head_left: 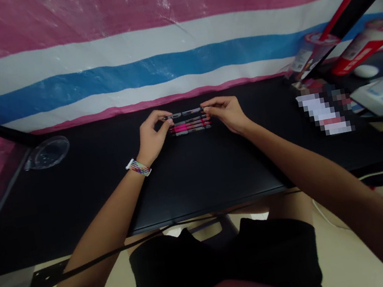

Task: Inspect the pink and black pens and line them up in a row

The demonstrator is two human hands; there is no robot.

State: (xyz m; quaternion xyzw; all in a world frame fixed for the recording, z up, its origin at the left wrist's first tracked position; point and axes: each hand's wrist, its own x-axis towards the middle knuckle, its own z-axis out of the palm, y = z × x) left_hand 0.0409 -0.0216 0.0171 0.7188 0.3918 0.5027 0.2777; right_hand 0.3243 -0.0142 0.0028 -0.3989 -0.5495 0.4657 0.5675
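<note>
Between my two hands a dark pen (186,112) lies crosswise, one end in each hand's fingers. My left hand (152,133), with a colourful woven band (138,167) at the wrist, pinches the pen's left end between thumb and finger. At the right end, the thumb and fingers of my right hand (226,111) are closed on it. Just on the near side, several pens lie side by side in a row, among them a pink pen (190,126) and a grey-and-black pen (193,131). Whether the held pen touches the table cannot be made out.
On the black table (201,176), a clear plastic lid (48,152) lies far left. Two drink cups, one a red-and-white cup (363,48), stand at the right with a white mouse (366,71) and boxes. A striped sheet (123,51) hangs behind.
</note>
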